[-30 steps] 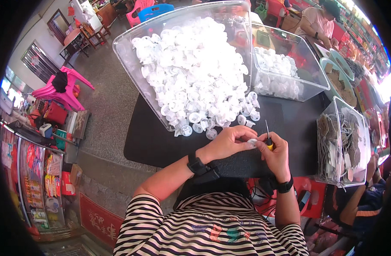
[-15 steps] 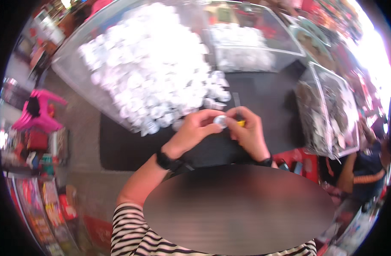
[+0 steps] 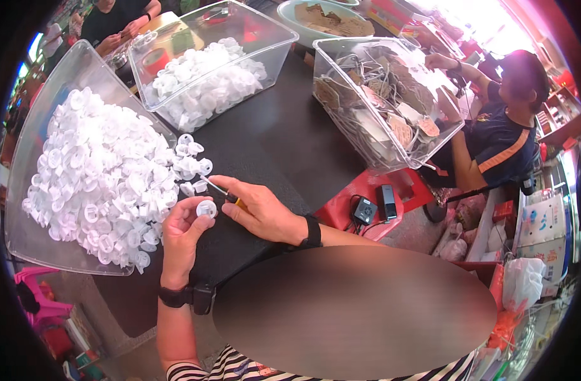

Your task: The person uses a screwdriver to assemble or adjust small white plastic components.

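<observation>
My left hand point(image 3: 184, 236) pinches a small round white plastic part point(image 3: 206, 209) between thumb and fingers, its disc face turned toward me. Just to the right, my right hand point(image 3: 265, 211) is closed round a screwdriver point(image 3: 232, 197) with a yellow and black handle. Its thin metal shaft points up and left, apart from the white part. Beyond the hands lies a heap of similar white plastic parts point(image 3: 100, 184), with a few loose ones point(image 3: 189, 155) at its right edge. The heap fills a wide clear tray point(image 3: 22, 152) at the left.
A clear bin point(image 3: 279, 60) with more white parts stands behind. Another clear bin point(image 3: 341, 117) of mixed flat pieces and cords is at the right, beside a seated co-worker point(image 3: 506, 127). Black devices point(image 3: 365, 211) lie on a red surface point(image 3: 341, 200). The black tabletop point(image 3: 271, 133) spans the middle.
My view has swung right, so the tray and my hands appear further left. The right hand with the screwdriver has drawn a little apart from the white part, its shaft now slanting left.
</observation>
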The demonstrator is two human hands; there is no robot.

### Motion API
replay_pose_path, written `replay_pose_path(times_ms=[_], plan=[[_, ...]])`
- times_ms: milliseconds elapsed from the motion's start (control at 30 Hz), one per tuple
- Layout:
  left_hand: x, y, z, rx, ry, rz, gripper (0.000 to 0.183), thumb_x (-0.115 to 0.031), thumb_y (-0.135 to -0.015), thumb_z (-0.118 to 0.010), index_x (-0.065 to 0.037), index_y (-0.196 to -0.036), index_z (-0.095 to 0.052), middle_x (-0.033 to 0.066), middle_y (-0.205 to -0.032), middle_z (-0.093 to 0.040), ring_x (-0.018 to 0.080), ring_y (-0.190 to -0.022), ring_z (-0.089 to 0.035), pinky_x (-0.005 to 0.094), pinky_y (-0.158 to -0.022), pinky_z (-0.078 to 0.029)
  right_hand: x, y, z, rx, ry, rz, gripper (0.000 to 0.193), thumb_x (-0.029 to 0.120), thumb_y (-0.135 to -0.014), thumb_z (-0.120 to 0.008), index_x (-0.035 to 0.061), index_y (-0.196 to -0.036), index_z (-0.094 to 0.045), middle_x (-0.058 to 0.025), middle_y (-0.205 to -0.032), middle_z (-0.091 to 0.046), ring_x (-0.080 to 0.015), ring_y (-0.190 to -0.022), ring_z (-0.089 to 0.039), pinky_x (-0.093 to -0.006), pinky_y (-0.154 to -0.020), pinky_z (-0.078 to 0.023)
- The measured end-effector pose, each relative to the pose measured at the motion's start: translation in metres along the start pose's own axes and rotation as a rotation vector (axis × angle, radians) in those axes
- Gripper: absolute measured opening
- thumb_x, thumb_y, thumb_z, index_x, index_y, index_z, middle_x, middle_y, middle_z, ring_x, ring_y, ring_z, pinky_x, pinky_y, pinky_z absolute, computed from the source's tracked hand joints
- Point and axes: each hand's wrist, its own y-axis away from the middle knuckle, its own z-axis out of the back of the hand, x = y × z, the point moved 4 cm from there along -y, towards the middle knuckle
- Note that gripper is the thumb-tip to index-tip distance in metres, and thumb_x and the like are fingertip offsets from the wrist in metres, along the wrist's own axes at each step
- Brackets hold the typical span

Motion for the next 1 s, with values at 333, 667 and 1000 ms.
replay_pose_path(times_ms=[333, 667, 1000], plan=[[0.0, 0.001, 0.004, -0.07, 0.012, -0.017, 0.031, 0.0, -0.087, -0.067, -0.001, -0.118, -0.062, 0.004, -0.106, -0.067, 0.0098, -0.094, -0.062, 0.0254, -0.082, -0.053, 0.007, 0.006, 0.001, 0.057, 0.068, 0.109, 0.051, 0.007, -0.092, -0.062, 0.007, -0.141, -0.048, -0.0146, -0.094, -0.062, -0.0307, -0.082, -0.063, -0.0379, -0.074, -0.051], [0.006, -0.002, 0.009, -0.056, 0.015, -0.035, 0.029, -0.006, -0.091, -0.068, -0.003, -0.12, -0.062, 0.0053, -0.113, -0.066, 0.0089, -0.097, -0.062, 0.0244, -0.083, -0.054, 0.003, 0.004, 0.002, 0.042, 0.044, 0.119, 0.049, 0.009, -0.093, -0.062, 0.0072, -0.141, -0.05, -0.0149, -0.087, -0.059, -0.0291, -0.076, -0.061, -0.0383, -0.069, -0.049], [0.002, -0.001, 0.007, -0.047, 0.039, -0.015, 0.032, 0.0, -0.089, -0.066, -0.001, -0.121, -0.062, 0.007, -0.115, -0.066, 0.0107, -0.1, -0.062, 0.0247, -0.085, -0.053, 0.006, 0.005, 0.0, 0.053, 0.013, 0.104, 0.051, 0.006, -0.092, -0.059, 0.0063, -0.142, -0.048, -0.0169, -0.09, -0.06, -0.0334, -0.082, -0.061, -0.0398, -0.075, -0.048]])
